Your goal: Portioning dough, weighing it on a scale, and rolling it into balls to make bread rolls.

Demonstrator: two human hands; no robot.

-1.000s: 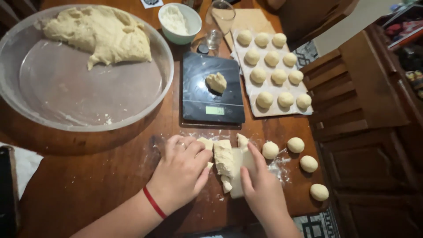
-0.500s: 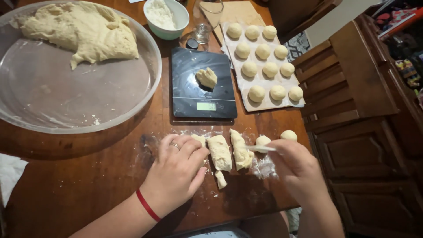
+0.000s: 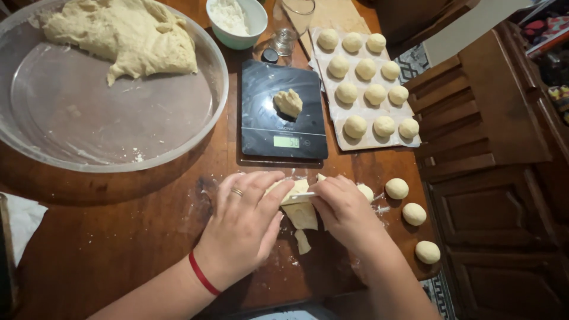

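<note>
My left hand (image 3: 246, 228), with a ring and a red wrist band, lies flat on a strip of pale dough (image 3: 301, 214) on the wooden table (image 3: 118, 249). My right hand (image 3: 344, 210) grips a thin white cutter blade (image 3: 303, 194) and presses it across the dough between my two hands. A small cut scrap (image 3: 303, 242) lies just below. Behind them a black kitchen scale (image 3: 261, 127) carries one dough lump (image 3: 288, 102).
A large clear bowl (image 3: 220, 77) at the back left holds a big dough mass (image 3: 127, 38). A board (image 3: 379, 144) with several dough balls stands to the right of the scale. Three loose balls (image 3: 414, 214) lie near the table's right edge. A white flour bowl (image 3: 237, 21) stands behind.
My right hand has moved left with the blade, from beside the dough pieces onto them, close to my left hand. My left hand stays on the dough.
</note>
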